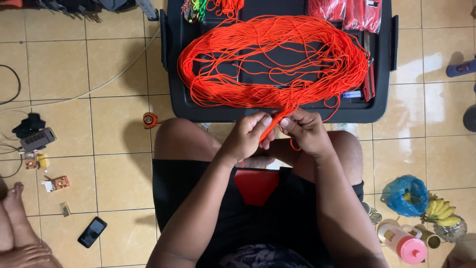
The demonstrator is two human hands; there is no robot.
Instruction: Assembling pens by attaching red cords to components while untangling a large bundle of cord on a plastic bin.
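Observation:
A big loose coil of orange cord (270, 59) lies spread on a black plastic lid (277, 110) in front of me. Its near end gathers into a bundle that runs down into my hands. My left hand (246, 136) pinches that bundle between thumb and fingers. My right hand (306, 130) grips the same strands just to the right, fingertips touching the cord. Both hands hover above my crossed legs, close to the lid's near edge. A thin loop of cord hangs below my right hand.
Red cord bundles (347, 12) sit at the lid's far right corner. A small orange tape measure (149, 119) lies on the tiled floor. A phone (91, 232), a pink-capped bottle (402, 243), bananas (441, 211), a blue bag (406, 194) and another person's foot (15, 218) surround me.

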